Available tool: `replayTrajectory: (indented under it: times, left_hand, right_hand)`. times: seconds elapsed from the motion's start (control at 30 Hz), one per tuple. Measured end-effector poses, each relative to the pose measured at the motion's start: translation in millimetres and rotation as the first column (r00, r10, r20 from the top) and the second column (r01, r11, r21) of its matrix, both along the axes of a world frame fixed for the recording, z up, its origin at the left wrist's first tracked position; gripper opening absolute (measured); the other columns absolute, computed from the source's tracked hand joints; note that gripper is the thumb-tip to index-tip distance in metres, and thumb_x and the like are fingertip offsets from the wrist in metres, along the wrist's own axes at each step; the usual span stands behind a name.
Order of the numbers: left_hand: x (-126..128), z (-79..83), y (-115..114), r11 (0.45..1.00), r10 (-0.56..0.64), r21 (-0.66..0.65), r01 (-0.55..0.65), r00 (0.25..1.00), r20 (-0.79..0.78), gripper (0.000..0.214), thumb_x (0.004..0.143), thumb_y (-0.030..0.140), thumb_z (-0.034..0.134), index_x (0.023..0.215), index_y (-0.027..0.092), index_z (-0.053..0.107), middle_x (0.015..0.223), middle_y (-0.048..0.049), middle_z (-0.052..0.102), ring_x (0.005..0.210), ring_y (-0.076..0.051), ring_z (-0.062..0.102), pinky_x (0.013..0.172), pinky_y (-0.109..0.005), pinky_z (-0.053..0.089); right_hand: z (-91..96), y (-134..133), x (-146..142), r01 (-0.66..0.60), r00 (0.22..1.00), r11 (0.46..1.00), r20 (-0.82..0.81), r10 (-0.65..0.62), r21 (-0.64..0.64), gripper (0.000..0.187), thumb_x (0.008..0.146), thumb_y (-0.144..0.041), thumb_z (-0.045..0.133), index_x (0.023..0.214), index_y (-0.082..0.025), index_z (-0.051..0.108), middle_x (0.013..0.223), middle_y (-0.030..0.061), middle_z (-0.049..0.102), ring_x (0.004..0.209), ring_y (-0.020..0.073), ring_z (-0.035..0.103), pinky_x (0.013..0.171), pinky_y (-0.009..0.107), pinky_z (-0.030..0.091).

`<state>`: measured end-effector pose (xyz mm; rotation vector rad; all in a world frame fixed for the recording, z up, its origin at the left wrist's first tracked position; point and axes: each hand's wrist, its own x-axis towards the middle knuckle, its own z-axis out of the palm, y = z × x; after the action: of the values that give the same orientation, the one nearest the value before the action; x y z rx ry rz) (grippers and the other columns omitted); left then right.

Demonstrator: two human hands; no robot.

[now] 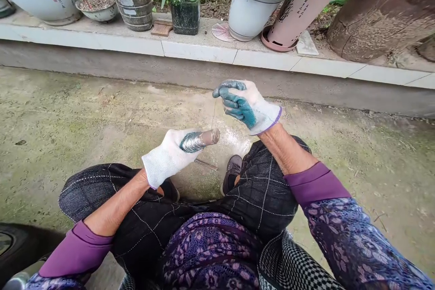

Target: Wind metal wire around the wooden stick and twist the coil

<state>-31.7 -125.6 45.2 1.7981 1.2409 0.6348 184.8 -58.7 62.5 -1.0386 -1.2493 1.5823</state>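
Note:
My left hand [173, 154], in a white glove with a teal coated palm, is wrapped round a short brown rod [210, 137]. Silvery wire [192, 142] is wound in many turns about the rod, beside my fingers. A thin strand rises from the rod towards my right hand [243, 104], which is gloved the same way. The fingers of that hand are curled together in a pinch up and to the right of the rod, at the strand's upper end. The fingertips hide the strand's very end.
Beneath my hands a thin stick [206, 164] shows, close to my shoe [233, 170]. A low tiled ledge [200, 50] runs across the back, bearing a white flowerpot [251, 13], a pink pot [288, 22], a large brown pot [374, 22] and several others. At lower left is a dark rounded object [23, 253].

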Motion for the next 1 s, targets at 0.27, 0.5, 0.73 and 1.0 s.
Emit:
replayTrajectory:
  times: [0.27, 0.5, 0.73, 1.0]
  left_hand:
    - [3.4, -5.4, -8.9, 0.986, 0.143, -0.097, -0.135, 0.986, 0.084, 0.024, 0.068, 0.033, 0.072, 0.082, 0.014, 0.074, 0.066, -0.0016, 0.066, 0.058, -0.014, 0.059, 0.054, -0.023, 0.046]
    - [-10.9, 0.3, 18.7, 0.908, 0.376, -0.301, -0.29, 0.882, 0.284, 0.04, 0.065, 0.03, 0.071, 0.1, 0.01, 0.072, 0.05, 0.0048, 0.054, 0.035, -0.007, 0.041, 0.033, -0.02, 0.033]
    - [-59.0, 37.9, 58.3, 0.908, 0.42, -0.275, -0.317, 0.679, 0.602, 0.022, 0.068, 0.022, 0.068, 0.089, 0.017, 0.065, 0.064, 0.003, 0.062, 0.037, -0.001, 0.028, 0.035, -0.016, 0.03]
    - [-70.8, 48.3, 63.7, 0.925, 0.354, -0.348, -0.153, 0.677, 0.645, 0.042, 0.085, 0.044, 0.066, 0.121, 0.025, 0.058, 0.054, 0.0118, 0.041, 0.034, -0.002, 0.021, 0.033, -0.018, 0.021]
  right_hand:
    - [-3.4, 5.7, -3.6, 0.128, 0.89, 0.923, 0.369, -0.269, 0.364, 0.014, 0.079, -0.022, 0.054, 0.08, -0.014, 0.066, 0.058, -0.0027, 0.048, 0.05, 0.0076, 0.037, 0.041, 0.02, 0.028]
    - [-3.1, 11.5, 17.7, -0.082, 0.864, 0.98, 0.503, -0.02, 0.179, 0.026, 0.079, -0.03, 0.061, 0.093, -0.011, 0.071, 0.056, -0.0036, 0.049, 0.045, 0.0052, 0.035, 0.039, 0.019, 0.027]
    - [-21.3, 6.2, 47.5, -0.254, 0.716, 0.967, 0.671, 0.192, -0.006, 0.012, 0.069, -0.022, 0.069, 0.074, -0.013, 0.074, 0.048, -0.0025, 0.047, 0.042, 0.0059, 0.037, 0.035, 0.019, 0.026]
    - [-33.5, 16.8, 93.1, 0.087, 0.933, 0.995, 0.354, -0.062, -0.056, 0.019, 0.075, -0.027, 0.072, 0.084, -0.01, 0.069, 0.049, -0.0066, 0.04, 0.039, 0.0052, 0.032, 0.033, 0.02, 0.026]
